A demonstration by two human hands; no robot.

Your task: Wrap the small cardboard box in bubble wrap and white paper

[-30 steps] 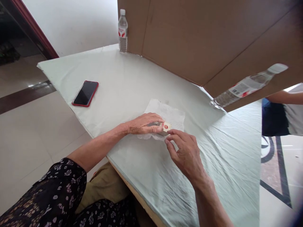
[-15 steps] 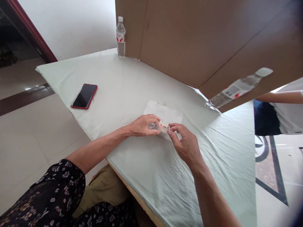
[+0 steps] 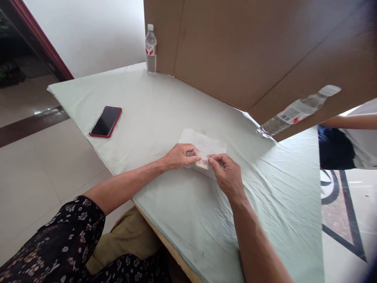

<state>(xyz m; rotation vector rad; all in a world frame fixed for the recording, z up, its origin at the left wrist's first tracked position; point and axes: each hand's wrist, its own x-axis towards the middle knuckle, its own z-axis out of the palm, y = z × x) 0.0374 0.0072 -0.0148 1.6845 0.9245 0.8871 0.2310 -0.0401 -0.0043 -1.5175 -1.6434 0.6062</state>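
Between my two hands is a small cream packet (image 3: pixel 202 161) with faint print, seemingly behind thin translucent wrapping. My left hand (image 3: pixel 180 156) pinches its left end between thumb and fingers. At the other end, my right hand (image 3: pixel 228 171) grips it with thumb and forefinger. Under the packet and behind it lies a white sheet of paper (image 3: pixel 203 142), spread on the cloth. My fingers hide both ends of the packet.
A phone in a red case (image 3: pixel 106 122) lies to the left on the pale green tablecloth (image 3: pixel 147 114). Beyond, a brown cardboard panel (image 3: pixel 220 51) stands with one upright water bottle (image 3: pixel 151 51) and another tilted-looking bottle (image 3: pixel 294 112) against it. A person's arm (image 3: pixel 349 121) shows at right.
The packet's red print no longer shows; a paler, film-covered face is turned up between my fingers. My right hand has shifted slightly left, and the view has moved a little.
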